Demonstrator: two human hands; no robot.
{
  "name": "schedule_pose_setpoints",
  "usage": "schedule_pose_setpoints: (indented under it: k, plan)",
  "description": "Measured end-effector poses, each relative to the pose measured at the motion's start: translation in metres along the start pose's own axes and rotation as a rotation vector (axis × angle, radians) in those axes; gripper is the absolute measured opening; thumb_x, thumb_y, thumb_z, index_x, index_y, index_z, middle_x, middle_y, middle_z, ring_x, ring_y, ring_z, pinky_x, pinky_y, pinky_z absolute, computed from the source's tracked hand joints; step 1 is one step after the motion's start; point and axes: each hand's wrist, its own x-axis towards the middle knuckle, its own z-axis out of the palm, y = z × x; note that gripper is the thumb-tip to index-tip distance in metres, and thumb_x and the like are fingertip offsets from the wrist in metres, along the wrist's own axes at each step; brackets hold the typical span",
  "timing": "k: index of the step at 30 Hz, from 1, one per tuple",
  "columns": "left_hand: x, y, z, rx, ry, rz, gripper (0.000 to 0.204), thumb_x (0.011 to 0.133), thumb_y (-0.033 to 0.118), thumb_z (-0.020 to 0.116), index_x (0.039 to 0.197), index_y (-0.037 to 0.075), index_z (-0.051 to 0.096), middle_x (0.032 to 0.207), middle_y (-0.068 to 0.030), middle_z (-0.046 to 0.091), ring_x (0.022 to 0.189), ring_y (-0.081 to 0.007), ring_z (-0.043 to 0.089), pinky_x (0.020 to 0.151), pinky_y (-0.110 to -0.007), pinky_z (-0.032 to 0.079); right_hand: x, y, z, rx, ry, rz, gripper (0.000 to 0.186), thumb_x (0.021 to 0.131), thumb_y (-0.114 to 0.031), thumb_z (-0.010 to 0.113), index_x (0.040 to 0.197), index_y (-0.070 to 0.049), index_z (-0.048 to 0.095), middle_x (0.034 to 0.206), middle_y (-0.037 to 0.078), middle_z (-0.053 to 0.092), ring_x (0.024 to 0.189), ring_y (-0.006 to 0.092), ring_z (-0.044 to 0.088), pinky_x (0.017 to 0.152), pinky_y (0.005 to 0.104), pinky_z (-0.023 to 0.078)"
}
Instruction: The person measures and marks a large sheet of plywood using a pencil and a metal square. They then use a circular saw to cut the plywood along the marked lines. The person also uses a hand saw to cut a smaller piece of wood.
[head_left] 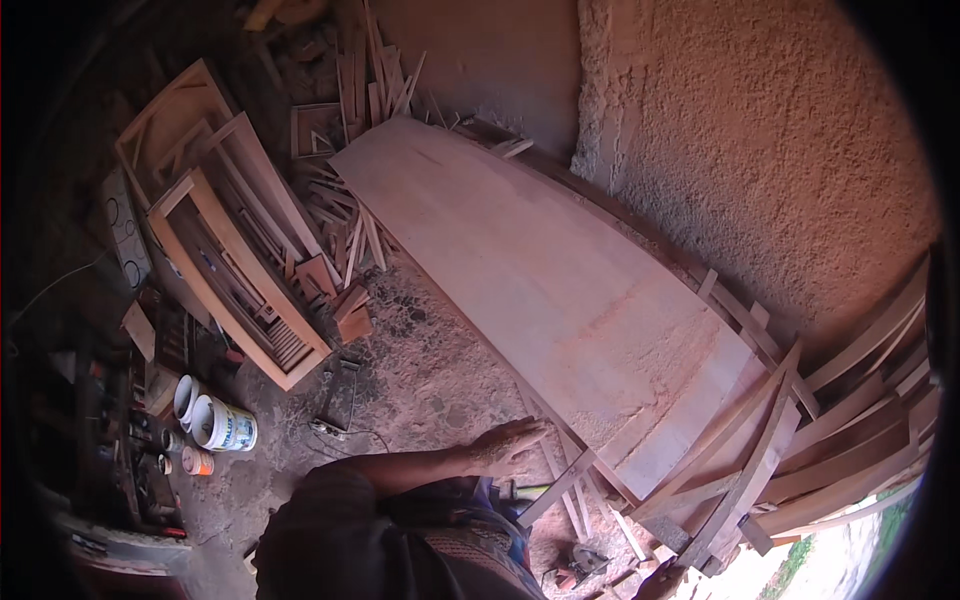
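Note:
My left hand [508, 443] reaches out from the lower middle with its fingers spread and flat, holding nothing. It lies at the near edge of a large pale wooden board [540, 280] that leans along the rough plastered wall [780, 160]. Thin wooden strips [565, 485] lie just under and beside the hand. I cannot tell whether the palm presses on the board or only on the strips. My right hand does not show.
Curved wooden slats [800, 440] are stacked at the right. Wooden frames [235, 270] and offcuts [340, 250] lie at the left, with white tubs [215, 420] and a small orange tin [197, 461] on the stone floor [420, 370]. A cable [350, 432] trails nearby.

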Motion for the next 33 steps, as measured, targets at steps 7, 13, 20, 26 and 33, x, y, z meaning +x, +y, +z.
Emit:
schedule_pose_setpoints:
  k: [7,13,20,26,33]
  plan:
    - [-0.015,-0.044,-0.017,0.117,-0.007,-0.121,0.056,0.096,0.019,0.059,0.148,0.006,0.044,0.155,-0.0185,0.041,0.144,-0.0306,0.040,0.116,-0.042,0.038,-0.019,-0.012,0.031,0.648,0.141,0.318,0.052,0.093,-0.038,0.068,0.130,-0.003,0.058,0.107,0.015,0.069,0.097,0.0287,0.065,0.080,0.0397,0.055]
    - [-0.012,-0.106,-0.040,0.040,0.069,-0.003,0.054,0.095,0.021,0.062,0.144,0.003,0.048,0.151,-0.0190,0.045,0.140,-0.0309,0.046,0.113,-0.040,0.042,-0.058,-0.065,0.011,0.985,0.579,0.812,0.077,0.096,-0.046,0.064,0.158,-0.021,0.026,0.161,0.013,0.027,0.135,0.0325,0.043,0.106,0.0481,0.046]
    - [-0.011,-0.168,-0.111,-0.104,0.121,-0.041,0.033,0.098,0.021,0.060,0.120,-0.002,0.066,0.136,-0.0249,0.058,0.127,-0.0379,0.056,0.107,-0.041,0.046,-0.075,-0.236,0.081,0.720,0.519,0.471,0.045,0.101,-0.038,0.057,0.138,-0.012,0.053,0.104,0.003,0.060,0.090,0.0139,0.055,0.074,0.0301,0.046]
    - [-0.033,-0.234,-0.162,-0.131,0.220,-0.209,0.024,0.095,0.021,0.062,0.110,0.004,0.068,0.103,-0.0204,0.071,0.096,-0.0388,0.068,0.083,-0.044,0.054,-0.061,-0.371,0.160,0.553,0.213,0.119,0.037,0.098,-0.029,0.062,0.129,-0.009,0.063,0.100,-0.001,0.063,0.074,0.0064,0.050,0.061,0.0212,0.039]
    - [-0.040,-0.278,-0.222,-0.173,0.311,-0.372,0.026,0.096,0.021,0.062,0.114,0.003,0.067,0.108,-0.0185,0.071,0.100,-0.0350,0.069,0.084,-0.039,0.055,-0.045,-0.523,0.200,-0.128,-0.036,-0.203,0.039,0.096,-0.014,0.063,0.132,-0.001,0.058,0.131,0.023,0.057,0.119,0.0397,0.057,0.101,0.0482,0.046]
